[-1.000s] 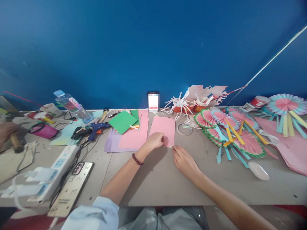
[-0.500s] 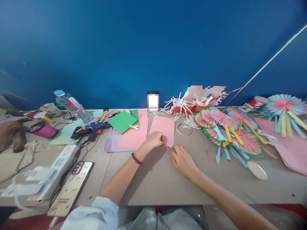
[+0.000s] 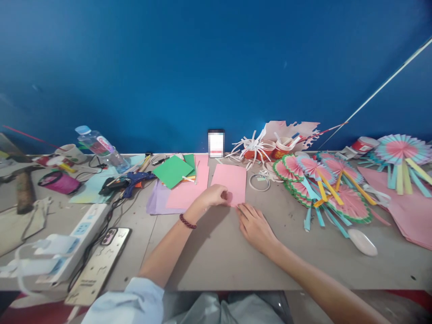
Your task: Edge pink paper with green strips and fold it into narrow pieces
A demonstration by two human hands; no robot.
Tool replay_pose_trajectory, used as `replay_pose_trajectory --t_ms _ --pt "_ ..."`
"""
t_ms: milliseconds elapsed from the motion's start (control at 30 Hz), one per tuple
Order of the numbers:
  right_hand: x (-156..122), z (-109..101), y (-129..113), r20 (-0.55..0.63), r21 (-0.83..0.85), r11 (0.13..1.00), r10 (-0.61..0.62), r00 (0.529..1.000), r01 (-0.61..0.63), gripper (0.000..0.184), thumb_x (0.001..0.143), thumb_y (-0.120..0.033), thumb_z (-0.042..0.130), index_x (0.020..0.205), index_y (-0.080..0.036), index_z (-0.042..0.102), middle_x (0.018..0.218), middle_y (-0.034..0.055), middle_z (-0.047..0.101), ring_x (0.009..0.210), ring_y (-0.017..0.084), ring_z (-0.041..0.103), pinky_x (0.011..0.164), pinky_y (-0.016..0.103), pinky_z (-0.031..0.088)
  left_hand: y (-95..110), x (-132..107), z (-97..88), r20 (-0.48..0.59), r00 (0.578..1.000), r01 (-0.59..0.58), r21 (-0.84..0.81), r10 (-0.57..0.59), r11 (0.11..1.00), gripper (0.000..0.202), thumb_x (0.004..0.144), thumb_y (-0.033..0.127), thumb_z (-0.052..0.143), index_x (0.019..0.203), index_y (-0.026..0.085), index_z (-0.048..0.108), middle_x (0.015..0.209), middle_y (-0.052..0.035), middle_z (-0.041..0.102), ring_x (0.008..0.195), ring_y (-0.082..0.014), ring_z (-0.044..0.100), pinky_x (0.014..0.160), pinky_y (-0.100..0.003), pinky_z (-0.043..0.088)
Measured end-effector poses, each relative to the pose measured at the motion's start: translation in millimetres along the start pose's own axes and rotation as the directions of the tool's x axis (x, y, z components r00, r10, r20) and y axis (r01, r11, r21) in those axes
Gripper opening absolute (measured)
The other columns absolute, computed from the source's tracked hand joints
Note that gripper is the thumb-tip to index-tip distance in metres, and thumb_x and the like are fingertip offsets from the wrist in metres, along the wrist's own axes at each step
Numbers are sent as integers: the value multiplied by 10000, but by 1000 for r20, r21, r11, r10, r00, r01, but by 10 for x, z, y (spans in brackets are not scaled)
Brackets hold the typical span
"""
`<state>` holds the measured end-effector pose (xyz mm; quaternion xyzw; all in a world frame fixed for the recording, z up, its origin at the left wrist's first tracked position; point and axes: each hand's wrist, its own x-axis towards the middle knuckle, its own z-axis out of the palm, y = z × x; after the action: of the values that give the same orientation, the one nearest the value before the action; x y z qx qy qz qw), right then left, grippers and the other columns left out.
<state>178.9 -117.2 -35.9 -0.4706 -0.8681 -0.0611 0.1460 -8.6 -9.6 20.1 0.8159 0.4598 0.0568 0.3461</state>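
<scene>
A sheet of pink paper (image 3: 231, 177) lies flat in the middle of the table. My left hand (image 3: 213, 196), with a dark red bead bracelet (image 3: 187, 222) on the wrist, is at the near left part of the sheet. Its thumb and fingers are curled together at the near edge, which they partly hide. My right hand (image 3: 255, 226) rests at the near right corner, its fingers stretched out and lying low over the edge. Left of the sheet are green paper pieces (image 3: 173, 171) on larger pink and purple sheets (image 3: 155, 198).
Several pleated paper fans (image 3: 351, 200) and a white computer mouse (image 3: 362, 241) lie right, with a tape roll (image 3: 259, 182) nearer. At left are a power strip (image 3: 81, 228), a phone (image 3: 97, 270), a glue gun (image 3: 133, 182), a bottle (image 3: 101, 146) and a hammer (image 3: 25, 191).
My left hand has shifted slightly left, its curled fingers opening a small gap. The greenish bit by my right fingertips is out of sight. Another person's hand has left the hammer at far left.
</scene>
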Motion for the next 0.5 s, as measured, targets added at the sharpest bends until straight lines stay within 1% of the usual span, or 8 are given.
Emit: replay_pose_trajectory --t_ms 67,133,233,300,367,433,500 --pt "-7 13 -5 -7 -3 1000 -1 1000 1 381 868 -134 408 1195 -91 600 1212 137 622 1126 243 541 930 386 433 -17 -29 -54 19 1000 2 33 -3 999 155 613 266 700 679 157 613 722 -3 632 644 -138 558 533 -214 343" --pt "-11 14 -10 -14 2 1000 6 1000 -6 379 871 -132 403 1191 -88 602 1197 136 633 1086 236 568 918 381 443 -33 -52 -91 40 999 5 47 -7 999 107 604 234 679 645 157 617 670 5 620 599 -127 534 509 -212 324" --pt "-9 -16 0 -31 9 1000 17 999 -17 371 876 -143 409 1186 -108 610 1182 129 647 1057 229 590 926 387 440 -45 -63 -104 80 997 -11 16 10 1000 85 631 216 628 584 149 605 566 18 576 533 -107 482 493 -209 309" --pt "-5 -45 22 -43 7 999 33 999 -33 357 881 -156 421 1178 -126 616 1175 125 654 1070 228 592 967 406 412 -42 -52 -85 116 993 -33 -21 35 999 100 641 217 611 577 139 607 551 18 571 530 -102 472 499 -203 312" --pt "-3 -68 51 -52 0 998 63 997 -63 342 887 -168 431 1172 -135 618 1165 122 659 1078 227 594 1008 429 376 -35 -32 -48 142 988 -55 -59 62 997 84 633 211 606 615 132 628 597 12 604 563 -106 497 513 -196 324" --pt "-2 -82 74 -53 -7 997 82 995 -82 336 897 -175 425 1174 -143 612 1155 118 662 1076 223 597 1030 442 350 -32 -12 -7 134 989 -61 -73 70 995 93 632 213 601 644 129 640 629 4 624 585 -113 517 519 -194 332" --pt "-2 -91 82 -47 -11 997 81 996 -81 332 905 -179 420 1179 -149 605 1150 115 662 1081 220 594 1042 445 334 -31 -1 25 111 992 -53 -60 59 997 103 639 223 599 632 128 637 604 1 615 571 -116 511 513 -200 331"
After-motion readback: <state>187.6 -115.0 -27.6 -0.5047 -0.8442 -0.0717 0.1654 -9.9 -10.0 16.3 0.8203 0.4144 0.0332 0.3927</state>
